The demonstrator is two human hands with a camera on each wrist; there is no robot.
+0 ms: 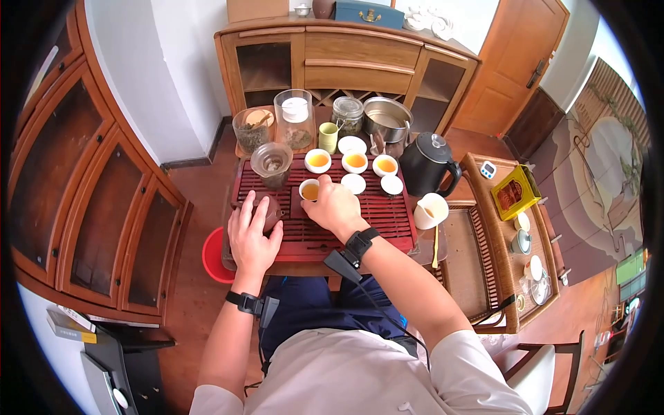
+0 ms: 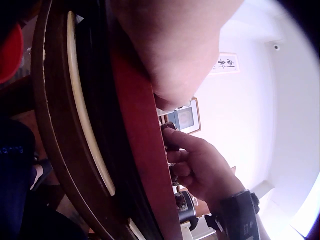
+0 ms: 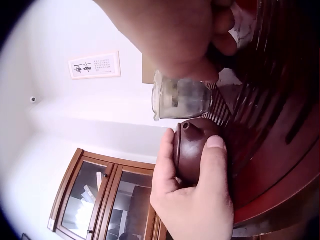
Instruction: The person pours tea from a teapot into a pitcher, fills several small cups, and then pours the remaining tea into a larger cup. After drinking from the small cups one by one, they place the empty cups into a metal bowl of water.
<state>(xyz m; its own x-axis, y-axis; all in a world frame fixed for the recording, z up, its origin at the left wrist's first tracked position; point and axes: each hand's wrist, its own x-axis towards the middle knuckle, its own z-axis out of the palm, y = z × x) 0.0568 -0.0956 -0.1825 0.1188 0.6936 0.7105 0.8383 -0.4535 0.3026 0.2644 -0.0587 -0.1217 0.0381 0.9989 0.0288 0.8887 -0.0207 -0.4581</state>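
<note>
On the left of the slatted red-brown tea tray [image 1: 297, 245], my left hand [image 1: 250, 234] holds a small brown clay teapot [image 3: 192, 150], thumb on one side and fingers on the other. Its spout shows in the right wrist view. My right hand [image 1: 337, 209] pinches a teacup [image 1: 309, 190] holding amber tea; fingers hide part of it. Behind stand white cups [image 1: 317, 161] of amber tea, with several white round pieces [image 1: 353, 184] among them. A glass pitcher with a strainer [image 1: 272, 162] stands just beyond the teapot.
A black kettle [image 1: 430, 166] and a white vessel [image 1: 431, 210] stand at the tray's right. Glass jars [image 1: 296, 121], a green bamboo cup [image 1: 328, 138] and a metal pot [image 1: 387, 119] line the back. A wicker side stand [image 1: 512, 290] is at right, a red bucket [image 1: 216, 256] at lower left.
</note>
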